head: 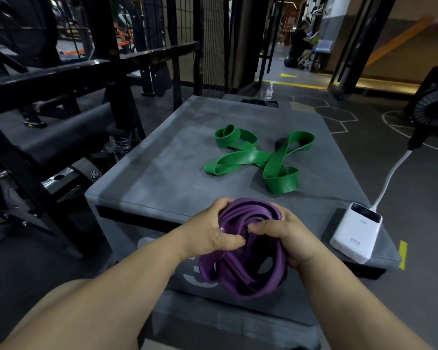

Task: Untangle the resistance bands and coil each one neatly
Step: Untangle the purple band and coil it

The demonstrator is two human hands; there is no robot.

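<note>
A purple resistance band (248,263) is gathered into several loops and held above the near edge of the grey padded box (147,173). My left hand (210,231) grips the bundle's left side, thumb pressed onto the loops. On the right side, my right hand (286,236) has its fingers curled round the bundle, thumb reaching over its top. A green resistance band (253,157) lies loose and twisted on the box top, farther away, with neither hand touching it.
A white power bank (355,236) with a white cable (390,178) sits on the box's right corner. Black gym rack frames (61,72) stand to the left. A fan (433,107) is at right. A water bottle (269,90) stands behind the box. A person crouches far back.
</note>
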